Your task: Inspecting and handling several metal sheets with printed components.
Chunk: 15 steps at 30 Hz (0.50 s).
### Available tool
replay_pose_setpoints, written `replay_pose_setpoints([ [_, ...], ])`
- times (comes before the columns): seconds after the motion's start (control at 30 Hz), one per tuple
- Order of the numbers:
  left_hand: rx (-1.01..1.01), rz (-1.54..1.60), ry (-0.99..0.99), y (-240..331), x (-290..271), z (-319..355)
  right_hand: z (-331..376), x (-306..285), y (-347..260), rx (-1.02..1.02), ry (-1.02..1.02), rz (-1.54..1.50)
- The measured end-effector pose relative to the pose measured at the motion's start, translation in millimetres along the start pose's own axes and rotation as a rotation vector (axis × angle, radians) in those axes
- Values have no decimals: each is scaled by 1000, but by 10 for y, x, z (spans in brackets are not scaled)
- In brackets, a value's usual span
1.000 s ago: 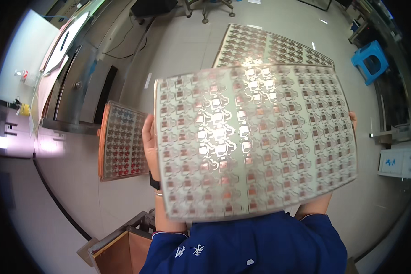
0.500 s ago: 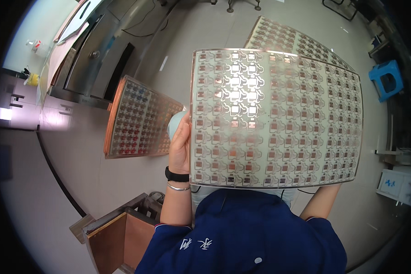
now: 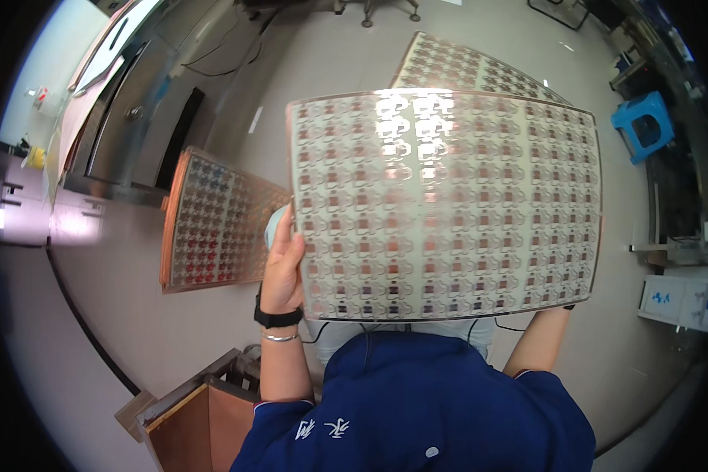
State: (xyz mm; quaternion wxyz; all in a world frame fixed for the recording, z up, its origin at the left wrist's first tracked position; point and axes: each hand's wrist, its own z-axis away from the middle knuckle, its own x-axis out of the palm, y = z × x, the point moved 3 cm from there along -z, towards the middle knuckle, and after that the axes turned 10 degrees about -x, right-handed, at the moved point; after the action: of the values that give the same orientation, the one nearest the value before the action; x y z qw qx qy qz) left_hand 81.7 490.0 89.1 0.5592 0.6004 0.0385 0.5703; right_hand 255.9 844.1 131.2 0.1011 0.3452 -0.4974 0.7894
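Holding a large pale panel (image 3: 464, 204) in front of the body, facing its patterned side up toward the head. Clamping the left hand's (image 3: 285, 267) fingers on the left edge, laying the thumb near the front rim. Hiding the right hand behind the panel and showing only the right forearm (image 3: 539, 340) below the lower right corner, so leaving the state of those fingers impossible to tell. Probably gripping at the edge for sparing the rows of reddish squares and clear outlines from touch, and likely using both arms because of the breadth. Throwing back glare near the top edge, apparently because of the tilt.

Having a second panel (image 3: 480, 67) beyond the top edge, partly covered, and an orange-edged panel (image 3: 212, 228) with red and blue patches just beside the left hand, seemingly placed for easy reach.

Wearing a blue shirt (image 3: 448, 393) with a short run of white characters on one side of the chest. Showing a blue marking on a white box (image 3: 688, 299) at the far right, too small for reading. Offering no legible label on the held panel, nor on the blue stool (image 3: 665, 130).
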Motion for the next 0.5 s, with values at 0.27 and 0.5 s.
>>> replay_pose_setpoints([
  [0.27,76,-209,225,-58,-184,21,-66,-138,-88,-33,-95,-58],
  [0.5,162,-309,381,-78,-217,33,-215,-112,-393,-227,-219,212],
])
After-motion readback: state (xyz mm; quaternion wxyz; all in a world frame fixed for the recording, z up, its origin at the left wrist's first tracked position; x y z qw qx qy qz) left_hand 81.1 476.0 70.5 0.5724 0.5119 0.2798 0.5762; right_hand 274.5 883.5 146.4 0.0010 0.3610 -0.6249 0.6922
